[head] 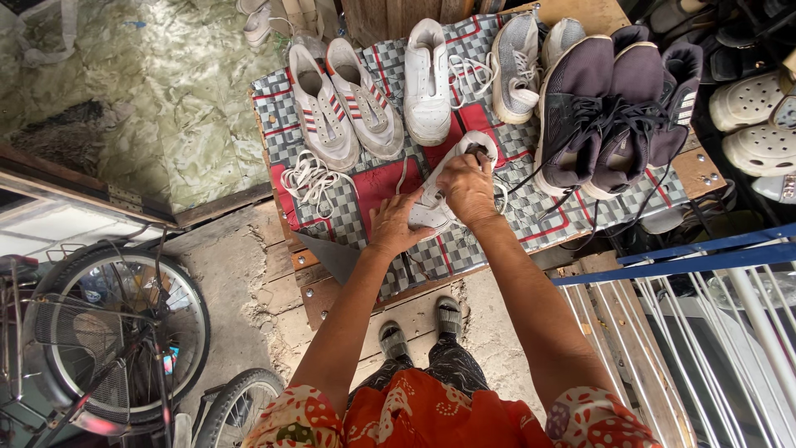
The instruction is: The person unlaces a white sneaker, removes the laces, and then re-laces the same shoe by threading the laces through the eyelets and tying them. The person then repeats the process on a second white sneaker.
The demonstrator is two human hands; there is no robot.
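A white sneaker (448, 178) lies tilted on a checked grey and red cloth (365, 187) over a low wooden table. My right hand (467, 189) grips the shoe's upper near its opening. My left hand (396, 226) rests at the toe end, pressing on the shoe and cloth. White laces (308, 178) lie loose in a heap to the left of my hands.
More shoes line the table's far side: a striped white pair (344, 104), a single white sneaker (427, 79), a grey sneaker (516, 66), dark sneakers (605, 108). White clogs (750, 124) sit at right, a bicycle wheel (116, 340) at lower left, blue and white railings (705, 315) at lower right.
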